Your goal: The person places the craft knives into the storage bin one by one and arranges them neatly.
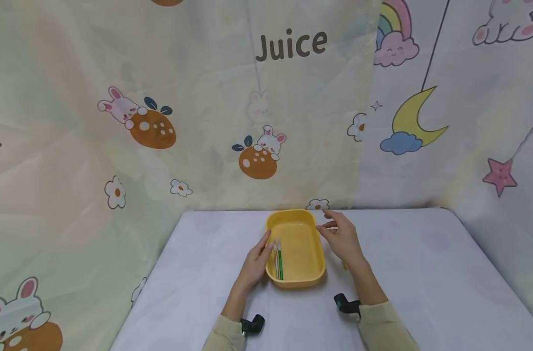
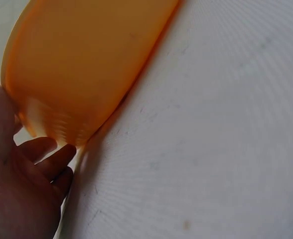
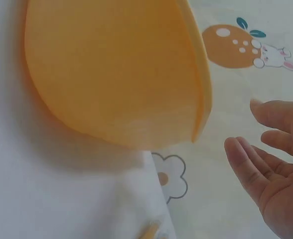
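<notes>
A yellow rectangular tray with rounded corners sits on the table. Inside it, along the left wall, lie several thin sticks, one of them green, with pale tips. My left hand holds the tray's left side, thumb at the rim; in the left wrist view its fingers meet the outer wall. Beside the tray's far right rim is my right hand, fingers spread and holding nothing. In the right wrist view a gap shows between that hand and the tray wall.
A small yellow thing lies on the table right of the tray, partly hidden by my right wrist. Behind the table's far edge hangs a printed cloth. Black wrist cameras sit at both sleeves.
</notes>
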Demonstrator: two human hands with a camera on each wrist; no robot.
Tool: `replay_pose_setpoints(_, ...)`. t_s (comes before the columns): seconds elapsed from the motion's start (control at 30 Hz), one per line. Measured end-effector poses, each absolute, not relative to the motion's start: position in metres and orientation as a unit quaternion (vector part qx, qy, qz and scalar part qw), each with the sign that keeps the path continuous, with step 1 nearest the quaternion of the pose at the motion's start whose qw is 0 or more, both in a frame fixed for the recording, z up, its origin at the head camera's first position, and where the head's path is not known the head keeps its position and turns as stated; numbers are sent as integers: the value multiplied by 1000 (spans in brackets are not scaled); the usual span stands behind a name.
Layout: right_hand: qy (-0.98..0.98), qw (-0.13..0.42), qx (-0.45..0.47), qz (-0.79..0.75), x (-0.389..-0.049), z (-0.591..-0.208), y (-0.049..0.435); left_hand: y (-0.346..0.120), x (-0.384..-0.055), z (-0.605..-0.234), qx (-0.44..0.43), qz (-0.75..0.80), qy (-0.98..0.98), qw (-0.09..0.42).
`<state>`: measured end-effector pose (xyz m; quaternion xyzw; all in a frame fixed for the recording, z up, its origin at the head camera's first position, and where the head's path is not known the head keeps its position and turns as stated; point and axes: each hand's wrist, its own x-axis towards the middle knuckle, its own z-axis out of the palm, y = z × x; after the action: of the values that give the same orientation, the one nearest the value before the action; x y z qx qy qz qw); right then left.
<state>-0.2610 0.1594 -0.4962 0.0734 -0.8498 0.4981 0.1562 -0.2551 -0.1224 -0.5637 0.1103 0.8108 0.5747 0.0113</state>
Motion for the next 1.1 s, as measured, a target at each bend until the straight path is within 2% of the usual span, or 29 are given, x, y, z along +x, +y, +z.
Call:
replay_pose_setpoints(0.17, -858, 135, 67, 491, -261, -497, 164, -123, -254, -563, 108, 580, 808, 12)
replay_pose_setpoints(0.47, -894, 27, 14, 447, -263, -504, 168, -123, -255, -566, 111, 580, 807, 3)
replay_pose_setpoints(0.83, -909, -9, -22, 416, -267, -508, 176, -122, -256, -562, 111, 571, 813, 11)
replay_pose_setpoints(1.1, -926, -15, -19, 378, -269, -515, 183, -123, -256, -563, 109, 570, 814, 15)
